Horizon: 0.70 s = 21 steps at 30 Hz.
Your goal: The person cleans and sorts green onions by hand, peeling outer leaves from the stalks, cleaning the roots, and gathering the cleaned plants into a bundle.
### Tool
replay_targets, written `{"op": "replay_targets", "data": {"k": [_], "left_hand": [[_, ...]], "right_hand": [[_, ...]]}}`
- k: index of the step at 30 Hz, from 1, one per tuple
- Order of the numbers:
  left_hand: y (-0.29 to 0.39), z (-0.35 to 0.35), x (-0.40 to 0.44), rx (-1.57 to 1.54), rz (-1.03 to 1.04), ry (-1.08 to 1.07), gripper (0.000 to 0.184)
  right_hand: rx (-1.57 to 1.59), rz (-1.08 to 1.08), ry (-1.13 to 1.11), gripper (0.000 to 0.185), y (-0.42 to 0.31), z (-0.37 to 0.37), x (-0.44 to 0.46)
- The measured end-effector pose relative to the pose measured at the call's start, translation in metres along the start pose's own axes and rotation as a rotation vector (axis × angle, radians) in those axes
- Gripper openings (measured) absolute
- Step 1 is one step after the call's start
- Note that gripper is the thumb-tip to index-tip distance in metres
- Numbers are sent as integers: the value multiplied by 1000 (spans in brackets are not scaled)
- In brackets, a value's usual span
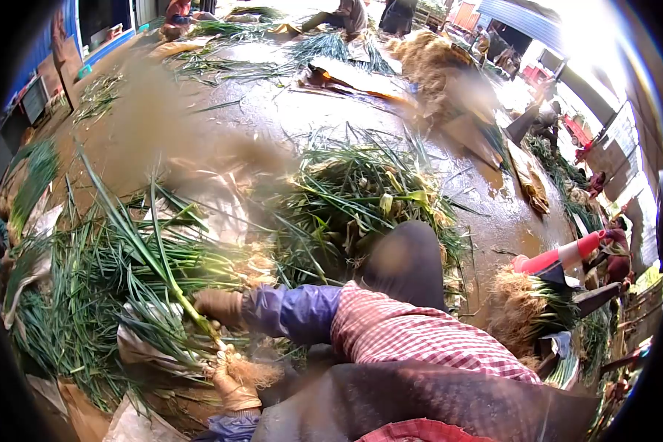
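Note:
My right hand [219, 306], in a tan glove below a purple sleeve cover, is closed around the stalk of a long green onion [171, 283]. Its leaves reach up and left. Just below, my left hand [236, 383], also gloved, grips the root end, where pale roots [252, 370] hang to the right. Green onions [177, 269] with their white ends toward the right lie beyond my hands. A tangled heap of onions [353, 199] rests in front of my knee [405, 258].
Loose green leaves [74, 309] cover the ground at left. Bundled onions with brown roots [519, 302] stand at right, near a person in red-and-white sleeves [567, 254]. More people sit at the back. The concrete floor [265, 110] looks wet. Smudges blur parts of the view.

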State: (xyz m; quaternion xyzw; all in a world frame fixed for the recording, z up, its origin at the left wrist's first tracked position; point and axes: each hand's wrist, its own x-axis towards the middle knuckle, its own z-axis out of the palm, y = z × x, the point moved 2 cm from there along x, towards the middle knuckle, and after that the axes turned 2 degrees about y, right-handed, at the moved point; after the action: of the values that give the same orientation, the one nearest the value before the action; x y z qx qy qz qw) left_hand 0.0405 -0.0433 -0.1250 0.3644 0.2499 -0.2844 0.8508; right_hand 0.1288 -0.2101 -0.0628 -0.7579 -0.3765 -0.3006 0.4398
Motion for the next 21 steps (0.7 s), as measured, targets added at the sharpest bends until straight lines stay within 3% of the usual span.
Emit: {"op": "replay_targets", "data": {"k": [1, 3, 5, 6, 7, 8, 9, 10, 12, 14, 16, 18, 20, 21], "left_hand": [[2, 7, -3, 18, 9, 16, 20], [6, 35, -21, 36, 92, 92, 17], [-2, 20, -8, 22, -11, 87, 16], [-5, 16, -5, 115, 51, 47, 16], [-10, 12, -5, 82, 15, 2, 17], [-11, 17, -7, 109, 43, -9, 17], [-12, 22, -9, 136, 71, -18, 18], [-11, 31, -11, 35, 58, 43, 16], [-14, 21, 3, 114, 105, -64, 17], [-18, 29, 2, 3, 149, 71, 19], [-19, 29, 2, 97, 189, 57, 24], [-19, 33, -2, 101, 120, -11, 26], [-21, 37, -3, 167, 122, -38, 26], [-23, 36, -2, 156, 106, -57, 27]], "right_hand": [[268, 494, -138, 18, -6, 2, -9], [269, 794, -367, 18, -25, 15, -40], [-49, 812, -744, 11, -31, 27, -70], [-197, 775, -944, 14, -45, 24, -68], [-253, 623, -1331, 12, -53, 14, -65], [-253, 610, -1350, 12, -38, 29, -106], [-339, 761, -1425, 13, -55, 13, -91], [-370, 686, -1509, 20, -42, 19, -136], [-295, 678, -1626, 24, -31, 8, -164], [-155, 791, -1443, 40, -8, -6, -163], [431, 1466, -625, 34, -7, -25, -115], [896, 1518, -156, 34, 8, -37, -72], [897, 1623, 174, 38, 64, -15, -100], [762, 1742, 99, 48, 71, -10, -91]]}}
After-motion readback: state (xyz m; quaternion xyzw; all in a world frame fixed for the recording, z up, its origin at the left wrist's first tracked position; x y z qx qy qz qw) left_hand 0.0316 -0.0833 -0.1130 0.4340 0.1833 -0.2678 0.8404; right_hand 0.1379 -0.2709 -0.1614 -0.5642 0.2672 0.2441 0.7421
